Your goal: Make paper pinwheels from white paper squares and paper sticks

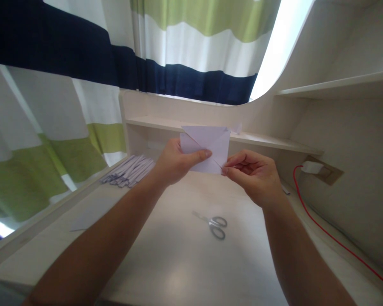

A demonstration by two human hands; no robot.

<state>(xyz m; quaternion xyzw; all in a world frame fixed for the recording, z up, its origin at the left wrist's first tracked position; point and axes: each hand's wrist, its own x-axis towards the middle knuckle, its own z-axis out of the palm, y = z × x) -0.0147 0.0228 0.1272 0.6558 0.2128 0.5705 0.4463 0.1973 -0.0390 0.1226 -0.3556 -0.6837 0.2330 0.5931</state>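
Above the desk I hold up a folded sheet of white paper (207,138), roughly square, with slanting fold lines across its face. My left hand (181,158) grips its left side, the thumb lying flat on the front and the fingers hidden behind. At the lower right corner my right hand (250,170) pinches the paper between thumb and forefinger. A thin slanting edge runs down to that pinch. Below the hands, a pair of scissors (216,226) with grey handles lies on the desk, blades pointing left.
A pile of narrow folded paper strips (129,170) lies at the back left of the desk (178,263). Nearer on the left is a flat white sheet (92,211). A white plug (312,167) with a red cable (332,238) is on the right wall. Behind runs a low shelf (159,123).
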